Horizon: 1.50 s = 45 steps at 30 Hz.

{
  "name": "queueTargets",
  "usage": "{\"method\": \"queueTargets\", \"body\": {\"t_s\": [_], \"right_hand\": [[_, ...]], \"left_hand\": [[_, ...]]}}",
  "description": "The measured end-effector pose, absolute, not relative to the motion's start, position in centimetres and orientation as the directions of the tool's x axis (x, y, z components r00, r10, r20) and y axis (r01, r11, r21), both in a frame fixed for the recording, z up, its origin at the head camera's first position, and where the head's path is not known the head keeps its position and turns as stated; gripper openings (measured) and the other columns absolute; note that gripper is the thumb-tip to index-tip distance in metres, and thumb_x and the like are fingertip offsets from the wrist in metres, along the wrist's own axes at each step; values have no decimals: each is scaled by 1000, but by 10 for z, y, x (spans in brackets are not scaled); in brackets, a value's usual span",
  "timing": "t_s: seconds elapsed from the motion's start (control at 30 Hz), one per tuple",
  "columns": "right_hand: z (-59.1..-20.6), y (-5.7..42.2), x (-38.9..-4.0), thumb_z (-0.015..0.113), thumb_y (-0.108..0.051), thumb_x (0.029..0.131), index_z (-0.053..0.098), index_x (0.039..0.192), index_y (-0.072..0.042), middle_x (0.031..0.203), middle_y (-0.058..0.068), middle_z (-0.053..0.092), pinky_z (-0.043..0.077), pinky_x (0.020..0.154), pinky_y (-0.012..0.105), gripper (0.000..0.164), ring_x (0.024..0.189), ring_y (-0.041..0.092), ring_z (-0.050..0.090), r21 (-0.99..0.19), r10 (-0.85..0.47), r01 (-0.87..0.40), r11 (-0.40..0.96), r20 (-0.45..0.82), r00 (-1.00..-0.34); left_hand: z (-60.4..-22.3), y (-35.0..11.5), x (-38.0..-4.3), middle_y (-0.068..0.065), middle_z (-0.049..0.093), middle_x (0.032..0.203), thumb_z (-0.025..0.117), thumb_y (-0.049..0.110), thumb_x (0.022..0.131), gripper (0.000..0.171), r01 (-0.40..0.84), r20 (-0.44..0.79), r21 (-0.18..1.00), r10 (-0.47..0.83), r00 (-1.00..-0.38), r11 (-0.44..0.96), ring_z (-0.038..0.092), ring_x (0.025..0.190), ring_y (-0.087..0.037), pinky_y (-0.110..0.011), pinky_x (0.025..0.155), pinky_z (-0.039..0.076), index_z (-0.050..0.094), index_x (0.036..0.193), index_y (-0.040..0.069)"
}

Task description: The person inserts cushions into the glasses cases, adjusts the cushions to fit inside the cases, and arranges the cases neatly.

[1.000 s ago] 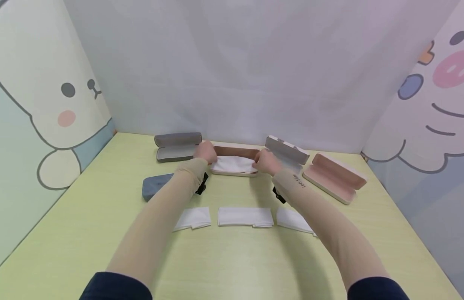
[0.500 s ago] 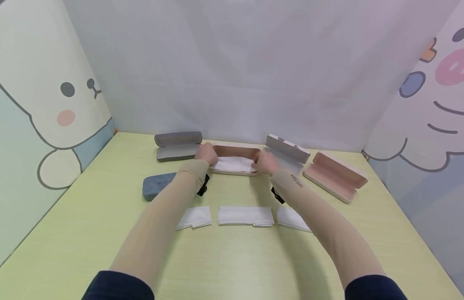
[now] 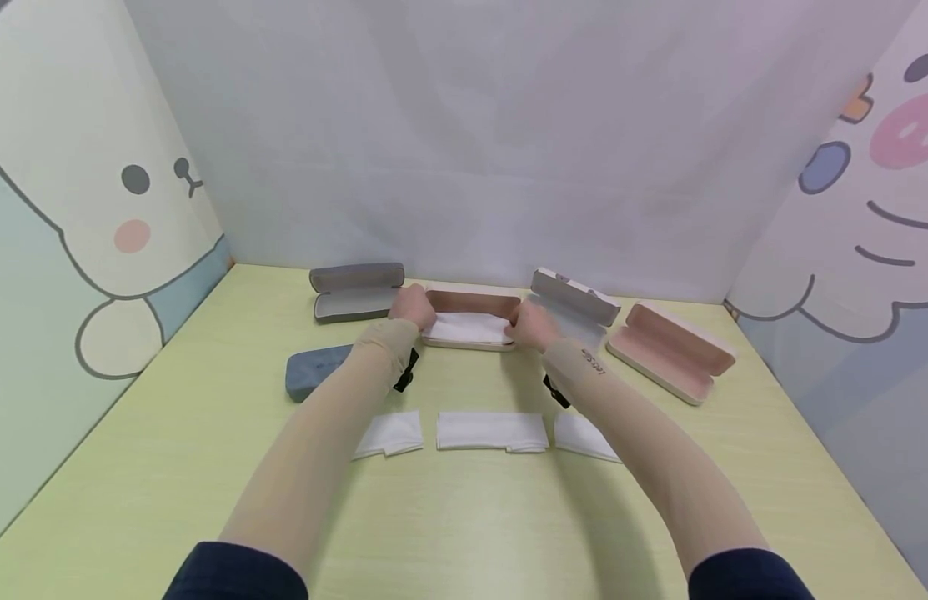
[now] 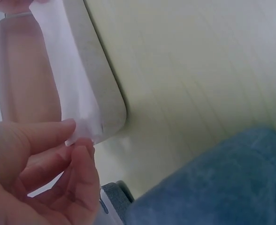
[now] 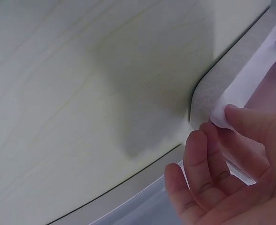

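white cloth (image 3: 467, 328) settled slightly, pinched by left hand (image 3: 413, 307) and right hand (image 3: 534, 325)

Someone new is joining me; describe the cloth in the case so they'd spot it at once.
Along the far edge of the yellow-green table stands a row of four open cases. In the pink-lined case second from the left, between the left hand and right hand, is the white cloth. Both hands pinch it, unlike the three folded cloths lying on the table.
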State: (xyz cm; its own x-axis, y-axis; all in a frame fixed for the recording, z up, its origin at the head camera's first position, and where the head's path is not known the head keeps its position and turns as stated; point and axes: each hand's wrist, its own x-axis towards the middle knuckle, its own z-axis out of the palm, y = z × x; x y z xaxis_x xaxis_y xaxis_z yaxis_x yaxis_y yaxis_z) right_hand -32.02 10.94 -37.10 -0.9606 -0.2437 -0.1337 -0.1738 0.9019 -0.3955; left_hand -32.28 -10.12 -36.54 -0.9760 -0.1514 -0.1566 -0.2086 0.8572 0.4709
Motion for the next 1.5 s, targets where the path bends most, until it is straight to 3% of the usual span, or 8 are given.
{"method": "queueTargets", "body": {"t_s": [0.17, 0.33, 0.6, 1.0, 1.13, 1.23, 1.37, 1.5], "right_hand": [[-367, 110, -317, 61, -12, 90, 70, 88, 1, 84, 11, 68, 44, 61, 27, 16, 68, 17, 56, -407, -230, -161, 899, -128, -965], [-361, 110, -313, 59, -14, 93, 70, 107, 0, 111, 17, 70, 52, 80, 37, 23, 91, 25, 64, -401, -213, -140, 905, -142, -967], [-359, 115, -314, 59, -14, 93, 71, 104, 0, 109, 16, 69, 52, 76, 36, 21, 88, 25, 64, -403, -219, -147, 903, -140, -966], [-353, 119, -315, 53, -30, 97, 63, 84, -4, 78, 3, 56, 40, 61, 30, 31, 67, 16, 48, -396, -180, -102, 913, -164, -970], [-351, 122, -317, 50, -34, 98, 48, 60, -11, 56, -4, 42, 36, 56, 29, 44, 54, 12, 38, -427, -199, -112, 897, -166, -966], [-352, 124, -318, 45, -36, 100, 37, 57, -14, 50, -6, 32, 33, 55, 27, 49, 49, 10, 31, -446, -228, -132, 885, -168, -959], [-351, 125, -316, 36, -45, 100, 55, 77, -6, 68, 3, 50, 40, 56, 29, 49, 60, 18, 47, -465, -232, -126, 876, -178, -956], [-349, 123, -314, 29, -56, 98, 56, 113, 1, 90, 14, 57, 50, 60, 38, 64, 78, 27, 56, -505, -195, -59, 861, -220, -956]], "left_hand": [[-364, -105, -323, -17, 66, 113, 53, 8, 89, 22, -199, -142, 464, -149, -979, 863, 60, 96, -27, -35, 74, 50, 64, 106, -2], [-362, -109, -324, -18, 65, 116, 59, 10, 87, 25, -186, -146, 457, -133, -980, 870, 61, 98, -28, -36, 76, 51, 65, 107, -3], [-354, -116, -316, -5, 58, 68, 66, 19, 85, 23, -170, -165, 467, -103, -981, 868, 50, 54, -13, -24, 51, 39, 67, 94, -1], [-349, -123, -312, 2, 40, 51, 66, 37, 89, 37, -160, -220, 528, -47, -974, 834, 41, 45, -11, -22, 44, 34, 49, 78, 6], [-347, -124, -311, -2, 42, 64, 63, 45, 90, 42, -207, -285, 578, -43, -958, 790, 46, 55, -15, -25, 51, 43, 45, 82, 7], [-346, -127, -311, -8, 49, 87, 59, 51, 90, 50, -244, -332, 613, -35, -943, 751, 53, 70, -20, -30, 63, 53, 49, 103, 3], [-349, -131, -311, -15, 49, 127, 53, 56, 91, 72, -294, -372, 674, -33, -928, 678, 58, 89, -26, -35, 74, 57, 40, 135, 0], [-350, -132, -310, -16, 45, 140, 47, 63, 90, 81, -335, -391, 723, -42, -919, 605, 59, 100, -32, -39, 81, 56, 34, 143, 3]]}}
